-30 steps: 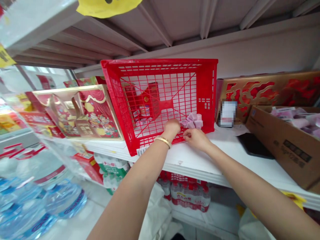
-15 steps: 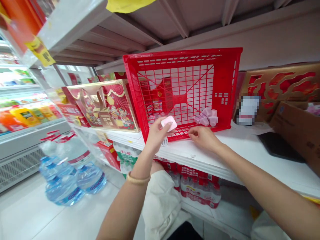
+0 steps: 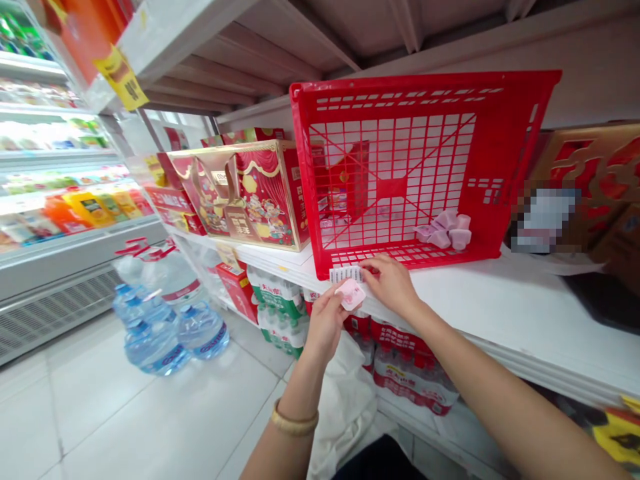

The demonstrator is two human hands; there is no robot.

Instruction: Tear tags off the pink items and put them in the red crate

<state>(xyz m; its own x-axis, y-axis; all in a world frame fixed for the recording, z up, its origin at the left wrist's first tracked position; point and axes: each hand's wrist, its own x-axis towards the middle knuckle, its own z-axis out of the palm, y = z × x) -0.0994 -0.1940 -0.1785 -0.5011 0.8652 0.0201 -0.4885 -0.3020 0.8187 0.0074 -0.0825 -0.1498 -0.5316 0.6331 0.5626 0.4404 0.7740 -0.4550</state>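
Note:
My left hand (image 3: 325, 323) pinches a small pink plastic cup (image 3: 351, 295) by its edge, with a pale printed lid facing up. Just behind it, a white strip of barcode labels (image 3: 345, 273) lies at the shelf's front edge. My right hand (image 3: 391, 283) is closed at the right end of that strip, thumb and forefinger pinching it. Above both hands, a red plastic basket (image 3: 500, 167) rests on its side with its opening toward me. Several similar pink cups (image 3: 445, 230) sit clustered inside it on the right.
Red and gold gift boxes (image 3: 245, 200) stand left of the basket on the white shelf (image 3: 450, 293). A phone (image 3: 545, 220) leans at the right, blurred out. Bottled water packs (image 3: 410, 380) fill the lower shelf. Large water jugs (image 3: 155, 340) stand on the floor at left.
My left hand has brought the pink cup down and nearer to me, out from before the basket. My right hand has moved left to the label strip. The view has shifted left.

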